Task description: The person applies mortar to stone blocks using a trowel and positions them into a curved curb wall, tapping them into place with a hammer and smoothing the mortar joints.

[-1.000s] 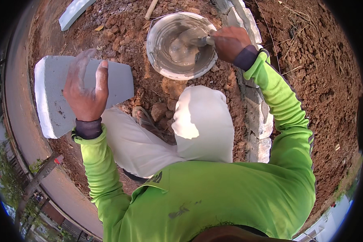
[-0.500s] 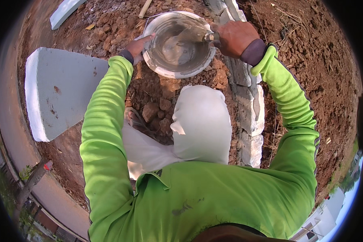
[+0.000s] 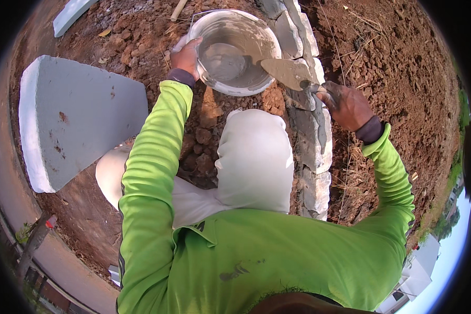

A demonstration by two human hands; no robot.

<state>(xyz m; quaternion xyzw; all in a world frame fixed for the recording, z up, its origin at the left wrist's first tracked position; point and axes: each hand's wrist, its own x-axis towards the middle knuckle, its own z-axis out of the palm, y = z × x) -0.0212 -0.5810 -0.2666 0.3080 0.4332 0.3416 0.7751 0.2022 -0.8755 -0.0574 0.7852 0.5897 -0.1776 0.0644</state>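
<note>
My left hand [image 3: 184, 58] grips the left rim of a white bucket [image 3: 255, 31] that holds wet grey mortar [image 3: 222, 62]. My right hand [image 3: 348, 107] is closed on the handle of a pointed, mortar-smeared trowel [image 3: 287, 72]. The blade extends left over the row of pale blocks [image 3: 322, 191] to the bucket's right edge. Grey mortar lines the joints and top of that row, which runs along the bucket's right side and past my knee.
A large grey block [image 3: 81, 115] lies on the left, with another slab [image 3: 73, 14] at upper left and a wooden handle [image 3: 178, 10] above. A string [image 3: 341, 65] runs along loose red soil [image 3: 413, 78] on the right. A paved path [image 3: 10, 172] curves at far left.
My left hand moved from over the grey block up to the bucket's rim. My right hand brought the trowel out of the bucket, rightward and down toward the block row.
</note>
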